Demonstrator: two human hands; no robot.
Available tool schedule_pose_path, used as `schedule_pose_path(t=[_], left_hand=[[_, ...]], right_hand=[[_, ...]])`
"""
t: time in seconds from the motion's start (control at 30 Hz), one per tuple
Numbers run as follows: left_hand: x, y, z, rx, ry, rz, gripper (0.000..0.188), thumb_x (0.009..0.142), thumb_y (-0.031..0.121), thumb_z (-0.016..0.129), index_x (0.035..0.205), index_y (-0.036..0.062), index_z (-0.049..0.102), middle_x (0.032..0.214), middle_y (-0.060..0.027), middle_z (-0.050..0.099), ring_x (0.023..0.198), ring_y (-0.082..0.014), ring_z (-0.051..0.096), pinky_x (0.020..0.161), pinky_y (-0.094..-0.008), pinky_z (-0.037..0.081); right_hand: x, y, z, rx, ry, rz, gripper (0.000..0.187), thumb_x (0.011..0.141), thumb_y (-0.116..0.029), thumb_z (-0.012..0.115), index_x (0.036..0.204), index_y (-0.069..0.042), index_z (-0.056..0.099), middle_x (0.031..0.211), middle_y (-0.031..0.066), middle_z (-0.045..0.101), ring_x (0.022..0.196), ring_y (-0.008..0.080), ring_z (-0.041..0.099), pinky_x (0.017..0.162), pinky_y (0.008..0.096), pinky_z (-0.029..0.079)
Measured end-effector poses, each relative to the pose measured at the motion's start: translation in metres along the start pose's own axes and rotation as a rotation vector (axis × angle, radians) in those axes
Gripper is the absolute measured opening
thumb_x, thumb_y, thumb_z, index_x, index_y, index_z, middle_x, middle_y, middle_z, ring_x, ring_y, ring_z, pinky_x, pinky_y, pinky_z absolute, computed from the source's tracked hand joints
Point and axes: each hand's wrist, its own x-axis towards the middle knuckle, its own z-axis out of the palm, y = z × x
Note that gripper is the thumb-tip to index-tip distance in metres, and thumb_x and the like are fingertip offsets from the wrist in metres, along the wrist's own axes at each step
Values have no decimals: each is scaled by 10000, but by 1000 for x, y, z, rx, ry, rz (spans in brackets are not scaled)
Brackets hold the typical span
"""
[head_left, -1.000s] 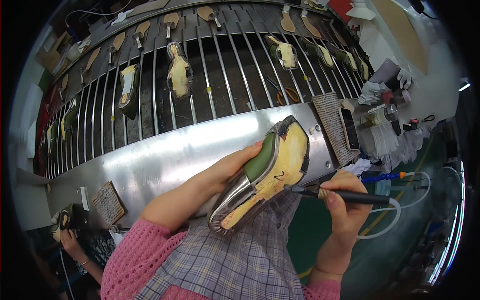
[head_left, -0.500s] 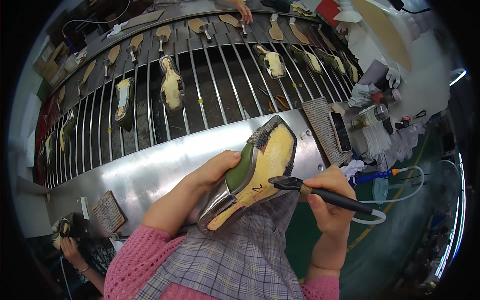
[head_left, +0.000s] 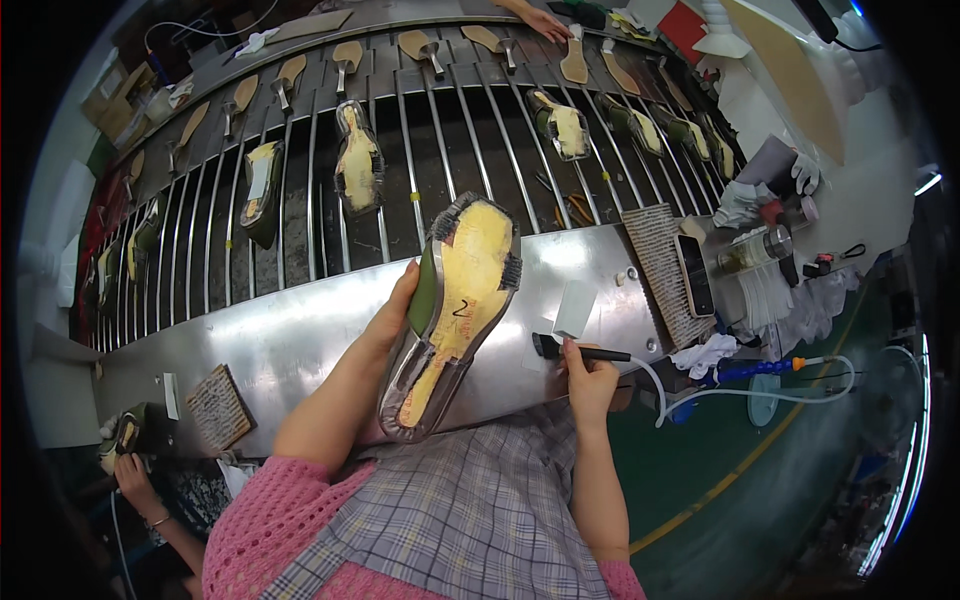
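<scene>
My left hand grips a green shoe upper on its last, sole side up and toe pointing away. Its underside is pale yellow, edged by a dark folded-over margin with gathered pleats. A black brush with a hose at its end is in my right hand, low over the metal ledge. The dark bristles point left, away from the shoe. Just beyond my right fingertips lies a white rectangular piece; whether they touch it I cannot tell.
Behind the metal ledge runs a rack of metal rods carrying several shoes and insoles. A phone and textured block lie right, near a glass jar. Other people's hands show at far top and lower left.
The brush has come off the sole and moved down to the ledge beside the white piece. My left hand has shifted the shoe left and turned it more upright.
</scene>
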Motion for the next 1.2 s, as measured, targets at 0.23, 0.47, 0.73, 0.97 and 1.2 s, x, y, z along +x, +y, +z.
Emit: schedule_pose_path(t=[0.23, 0.47, 0.73, 0.97, 1.2], left_hand=[[17, -15, 4, 56, -48, 6, 575, 979, 498, 405, 1350, 59, 420, 1182, -164, 615, 985, -248, 668, 814, -380, 585], [23, -41, 29, 117, -85, 16, 540, 990, 492, 386, 1346, 87, 420, 1184, -100, 606, 1049, -175, 623, 896, -333, 525], [22, -44, 37, 162, -148, 56, 538, 995, 459, 391, 1393, 97, 361, 1277, -106, 549, 1111, -183, 586, 947, -340, 491], [23, -48, 35, 282, -96, 46, 563, 1001, 471, 363, 1308, 9, 460, 1167, -117, 617, 1032, -175, 624, 897, -314, 508], [35, -49, 0, 428, -338, 78, 812, 774, 648, 646, 1188, -46, 567, 1063, -112, 656, 949, -160, 641, 849, -297, 515]], right_hand=[[-18, -66, -7, 471, -23, -262, 241, 911, -202, 635, 867, 35, 643, 845, 87, 613, 680, 112, 537, 574, 233, 399], [-41, -106, -10, 317, -135, -502, 192, 791, -163, 762, 874, -3, 695, 853, 60, 648, 812, 175, 550, 732, 286, 430], [-48, -110, -12, -113, -14, -723, 179, 719, -100, 794, 858, -44, 696, 837, 40, 649, 788, 200, 550, 710, 299, 444], [-29, -125, -30, -255, -122, -886, 231, 707, -185, 815, 866, -82, 684, 814, 18, 650, 740, 207, 548, 660, 307, 439], [-12, -153, -48, -197, 43, -964, 226, 758, -220, 781, 871, -54, 677, 825, 42, 626, 767, 208, 537, 676, 301, 425]])
